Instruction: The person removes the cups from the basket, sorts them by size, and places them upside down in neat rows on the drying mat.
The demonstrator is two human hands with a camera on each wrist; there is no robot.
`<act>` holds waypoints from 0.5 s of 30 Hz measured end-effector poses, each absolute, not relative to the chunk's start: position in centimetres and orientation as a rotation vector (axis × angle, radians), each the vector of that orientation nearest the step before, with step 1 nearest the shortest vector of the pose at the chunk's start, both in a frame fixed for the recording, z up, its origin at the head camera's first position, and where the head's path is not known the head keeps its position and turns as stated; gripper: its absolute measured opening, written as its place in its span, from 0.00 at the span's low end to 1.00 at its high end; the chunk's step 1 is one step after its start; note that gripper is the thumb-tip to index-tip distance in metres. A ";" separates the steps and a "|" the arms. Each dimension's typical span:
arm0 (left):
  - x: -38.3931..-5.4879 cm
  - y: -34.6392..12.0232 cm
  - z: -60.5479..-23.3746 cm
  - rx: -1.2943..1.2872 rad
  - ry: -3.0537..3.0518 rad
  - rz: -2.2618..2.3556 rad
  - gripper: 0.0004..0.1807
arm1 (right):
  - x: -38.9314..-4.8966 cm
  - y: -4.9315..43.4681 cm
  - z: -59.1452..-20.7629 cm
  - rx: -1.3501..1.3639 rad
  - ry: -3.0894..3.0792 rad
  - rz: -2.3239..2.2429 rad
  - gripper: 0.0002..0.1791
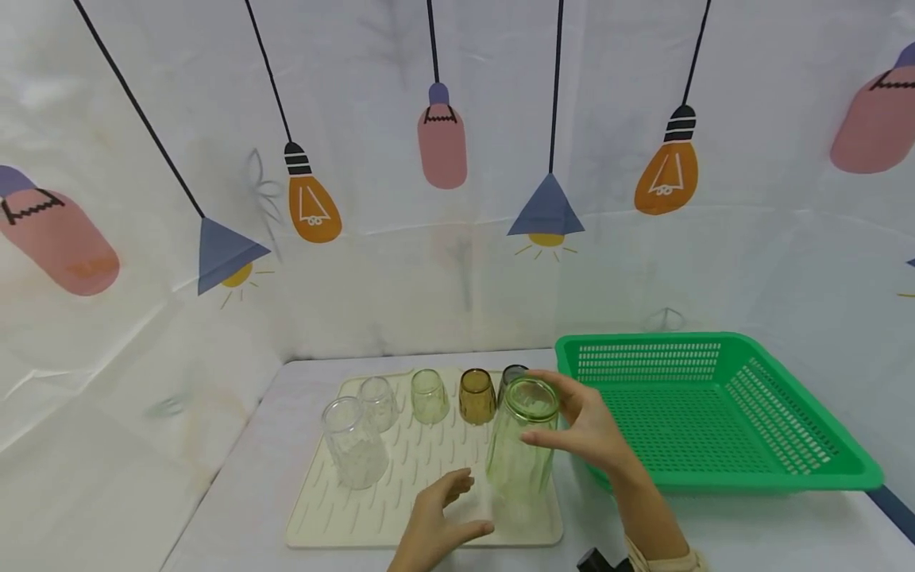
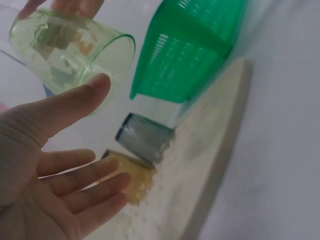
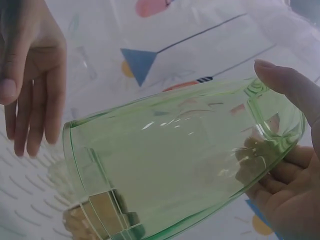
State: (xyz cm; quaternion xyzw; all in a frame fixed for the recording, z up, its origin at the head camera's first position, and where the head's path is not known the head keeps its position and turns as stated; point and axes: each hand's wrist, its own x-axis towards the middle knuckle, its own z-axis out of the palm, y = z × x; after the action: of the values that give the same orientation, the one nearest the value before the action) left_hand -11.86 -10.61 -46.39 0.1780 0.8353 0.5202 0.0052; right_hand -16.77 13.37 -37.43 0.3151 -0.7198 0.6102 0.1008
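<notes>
My right hand (image 1: 593, 429) grips a tall light-green glass (image 1: 520, 457) near its thick base. The glass is upside down and slightly tilted, mouth downward, over the right part of a cream drying mat (image 1: 411, 485). In the right wrist view, the thumb and fingers lie on opposite sides of the glass's base end. To the left of the glass, my left hand (image 1: 432, 520) is held with fingers spread and thumb apart. Nothing is between its fingers, and the left wrist view shows its thumb (image 2: 82, 102) in front of the glass's rim.
Upside-down on the mat stand a tall clear glass (image 1: 355, 445), a short clear one (image 1: 379, 403), a pale green one (image 1: 429, 397), an amber one (image 1: 476, 397) and a dark grey one (image 1: 513, 372). A green plastic basket (image 1: 758, 481) sits to the right.
</notes>
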 end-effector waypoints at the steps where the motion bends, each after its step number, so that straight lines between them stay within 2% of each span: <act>1: -11.6 -11.0 -46.7 0.539 2.638 1.618 0.38 | -16.8 13.3 -37.5 0.922 -2.132 1.807 0.36; 9: -10.0 -14.1 -48.8 0.368 3.009 1.518 0.34 | -17.4 12.6 -38.4 0.861 -2.161 1.848 0.36; 15: -9.1 -16.5 -49.9 -0.003 3.331 1.376 0.34 | -17.8 11.8 -39.3 0.860 -2.163 1.842 0.36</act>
State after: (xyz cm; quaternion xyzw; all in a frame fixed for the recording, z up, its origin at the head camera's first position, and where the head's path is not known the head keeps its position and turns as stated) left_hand -9.11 -16.46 -49.93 -0.0009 0.8997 0.3715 -0.2292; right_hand -17.79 11.81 -39.29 0.2886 -0.7260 0.6182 0.0866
